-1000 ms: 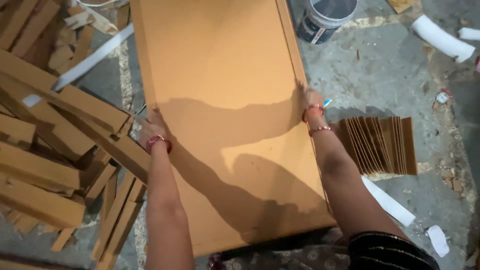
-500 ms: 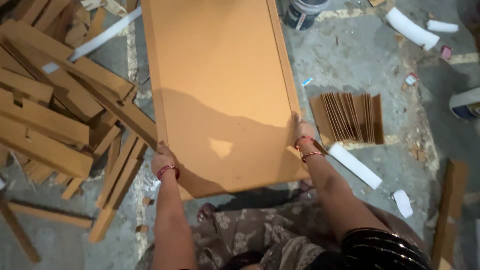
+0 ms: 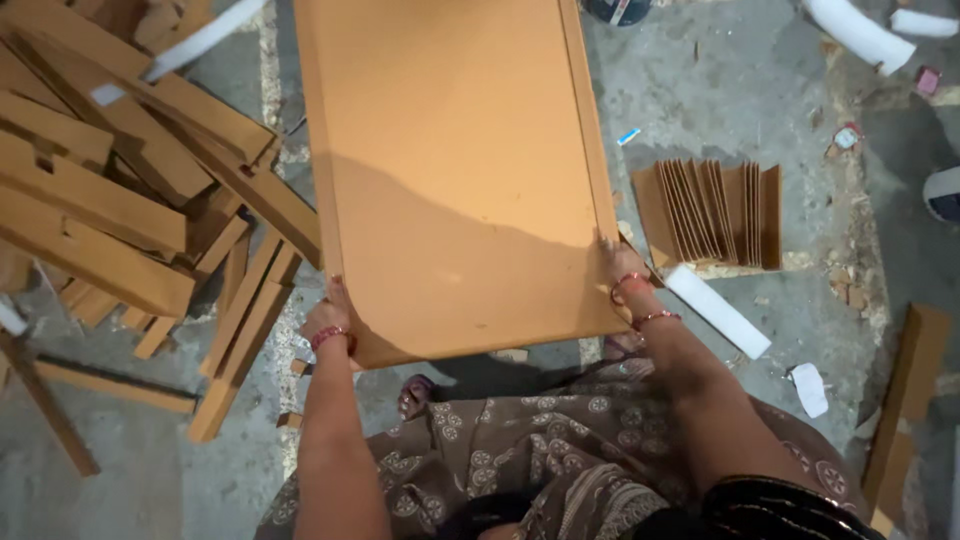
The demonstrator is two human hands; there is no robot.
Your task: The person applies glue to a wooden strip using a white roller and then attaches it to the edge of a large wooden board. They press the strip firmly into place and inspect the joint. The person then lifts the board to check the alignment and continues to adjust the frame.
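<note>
A large orange-brown fibreboard panel (image 3: 455, 160) lies lengthwise away from me over the concrete floor, its near end lifted above my lap. My left hand (image 3: 328, 318) grips the panel's left edge close to the near corner. My right hand (image 3: 622, 268) grips its right edge near the other corner. Both wrists carry red bangles. The panel has a raised strip along its right side and a rounded near-left corner.
A heap of brown board offcuts (image 3: 130, 190) lies at the left. A fanned stack of thin board pieces (image 3: 712, 212) sits at the right, with white strips (image 3: 718, 312) nearby. Another board piece (image 3: 905, 390) lies at far right. My patterned skirt (image 3: 520, 450) and a foot (image 3: 415, 395) show below.
The panel has slid towards me and its near end has risen. Both hands have shifted back along its edges to the near corners.
</note>
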